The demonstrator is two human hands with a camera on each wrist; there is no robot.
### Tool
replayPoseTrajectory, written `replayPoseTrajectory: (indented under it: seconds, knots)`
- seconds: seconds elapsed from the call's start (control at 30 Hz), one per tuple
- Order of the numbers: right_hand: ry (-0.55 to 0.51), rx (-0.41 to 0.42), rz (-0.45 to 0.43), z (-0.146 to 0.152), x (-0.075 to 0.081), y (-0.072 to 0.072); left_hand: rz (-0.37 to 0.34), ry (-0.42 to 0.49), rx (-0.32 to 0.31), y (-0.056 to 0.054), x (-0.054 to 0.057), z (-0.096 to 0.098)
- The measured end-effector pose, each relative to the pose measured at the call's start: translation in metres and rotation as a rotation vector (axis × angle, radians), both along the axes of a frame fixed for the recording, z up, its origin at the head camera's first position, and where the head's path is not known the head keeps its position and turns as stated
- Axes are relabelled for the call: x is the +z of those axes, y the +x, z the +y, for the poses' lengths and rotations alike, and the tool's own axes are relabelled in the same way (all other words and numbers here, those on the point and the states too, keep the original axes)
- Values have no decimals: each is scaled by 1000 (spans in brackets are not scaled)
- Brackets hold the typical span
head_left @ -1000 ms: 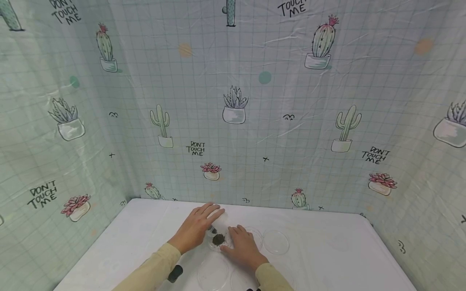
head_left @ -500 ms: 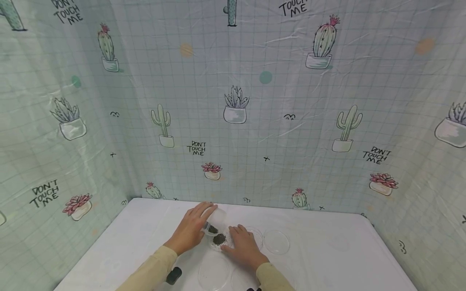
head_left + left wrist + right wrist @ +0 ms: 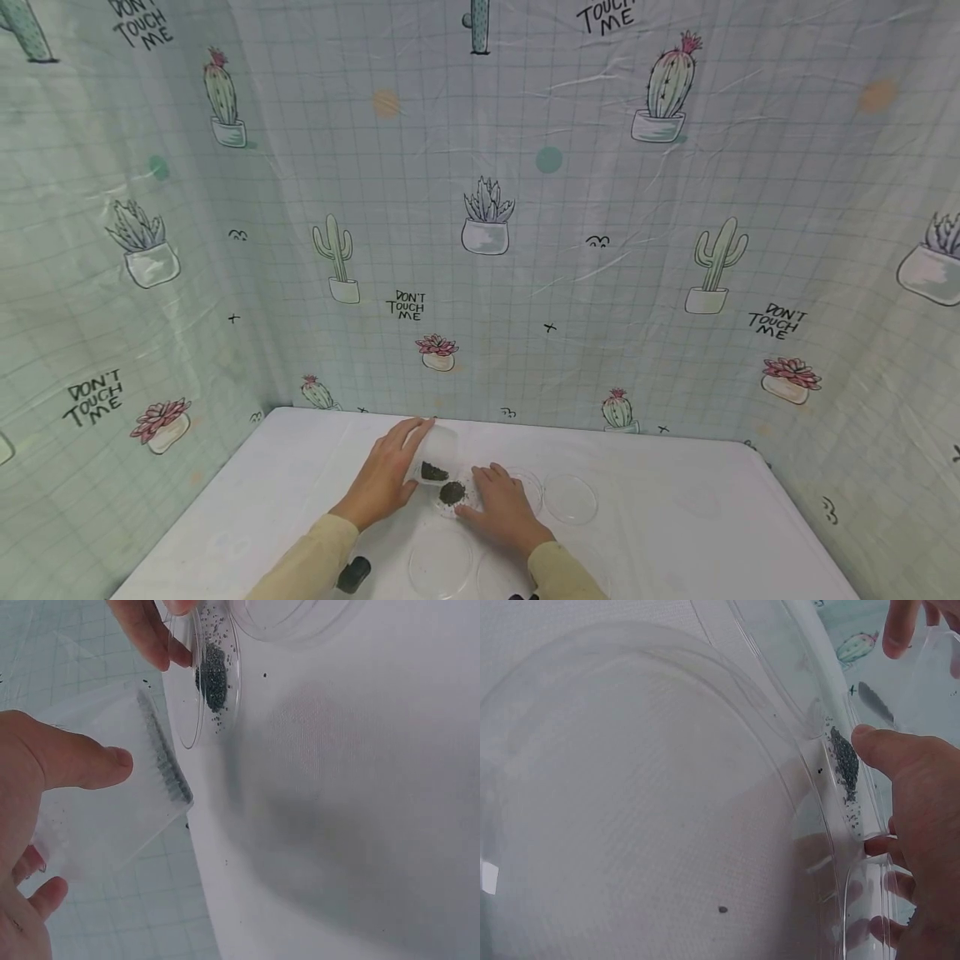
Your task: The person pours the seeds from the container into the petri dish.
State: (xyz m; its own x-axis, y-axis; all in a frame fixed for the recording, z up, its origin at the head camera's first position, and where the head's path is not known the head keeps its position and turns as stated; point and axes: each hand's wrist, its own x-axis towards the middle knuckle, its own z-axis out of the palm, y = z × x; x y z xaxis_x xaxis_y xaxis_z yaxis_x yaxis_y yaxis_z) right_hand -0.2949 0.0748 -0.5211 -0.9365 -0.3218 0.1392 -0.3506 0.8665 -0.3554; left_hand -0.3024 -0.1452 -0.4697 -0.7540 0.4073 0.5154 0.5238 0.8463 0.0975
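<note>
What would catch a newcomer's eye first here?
Likely the cactus-print backdrop, filling most of the head view behind the white table. Next, the heap of dark grains in a clear dish by the right hand, and the tilted clear container, with more grains inside, in the left hand.

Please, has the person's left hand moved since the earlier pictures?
Yes. In the head view, the left hand has shifted to the left, judged against the nearest pink succulent print on the backdrop above it.
</note>
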Motion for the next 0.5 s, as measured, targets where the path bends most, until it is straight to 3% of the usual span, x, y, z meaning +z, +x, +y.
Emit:
replayPoseTrajectory:
  seconds: [0.23, 0.5]
  knots:
    - [-9, -3, -3, 0, 1, 1, -60, 69, 35, 4, -6, -3]
    - [-13, -7, -4, -1, 0, 1, -57, 140, 55, 7, -9, -6]
